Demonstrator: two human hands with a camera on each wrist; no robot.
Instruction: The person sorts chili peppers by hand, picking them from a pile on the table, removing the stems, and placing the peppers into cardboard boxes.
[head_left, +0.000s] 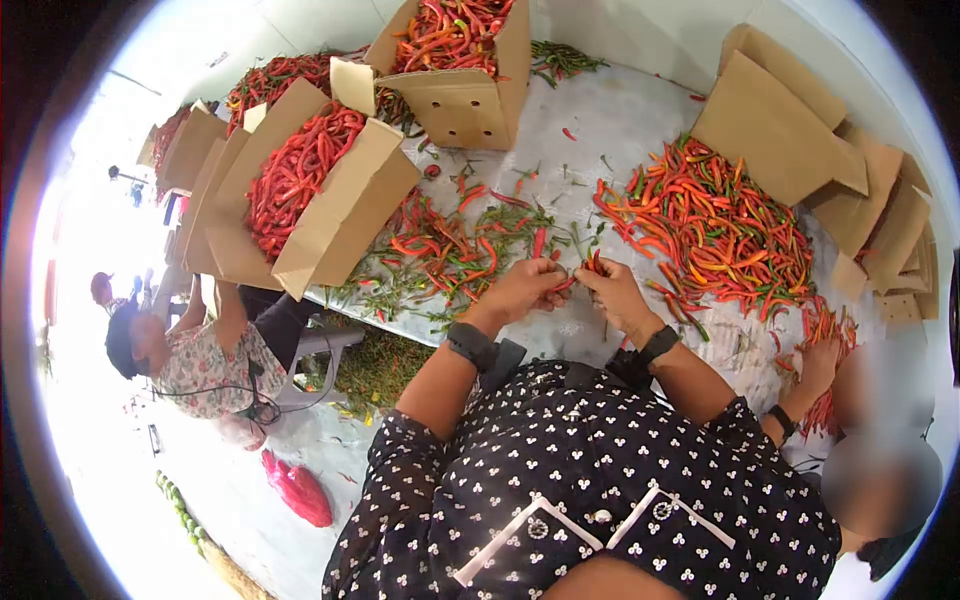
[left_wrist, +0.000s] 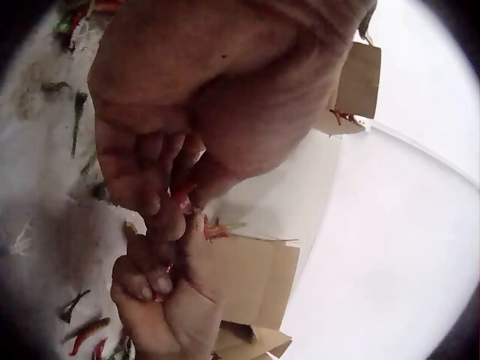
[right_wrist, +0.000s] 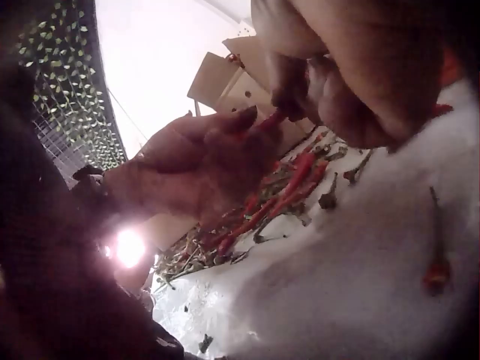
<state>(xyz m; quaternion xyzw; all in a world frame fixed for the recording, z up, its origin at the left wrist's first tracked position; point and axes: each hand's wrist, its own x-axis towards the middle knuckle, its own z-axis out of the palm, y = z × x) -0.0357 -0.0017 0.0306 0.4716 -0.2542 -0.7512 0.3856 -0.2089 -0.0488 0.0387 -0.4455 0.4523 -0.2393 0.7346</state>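
My left hand [head_left: 527, 290] pinches a red chilli [head_left: 564, 283] over the table's near edge. Facing it, my right hand [head_left: 618, 294] has its fingers curled round chillies, one reddish tip [head_left: 597, 262] showing above them. In the left wrist view the left hand [left_wrist: 202, 90] and the right hand [left_wrist: 172, 300] meet, with bits of red between the fingers. The right wrist view has a red chilli [right_wrist: 270, 121] between the left hand [right_wrist: 202, 161] and the right hand [right_wrist: 352, 82]. Stems and red chillies [head_left: 430, 235] lie to the left.
A large chilli heap [head_left: 715, 230] lies right of my hands. Cardboard boxes of chillies [head_left: 305, 180] stand left, another box [head_left: 465, 105] at the back, cardboard [head_left: 775, 130] at back right. Another person's hand [head_left: 820, 362] is at the right; a seated person [head_left: 225, 360] is at the left.
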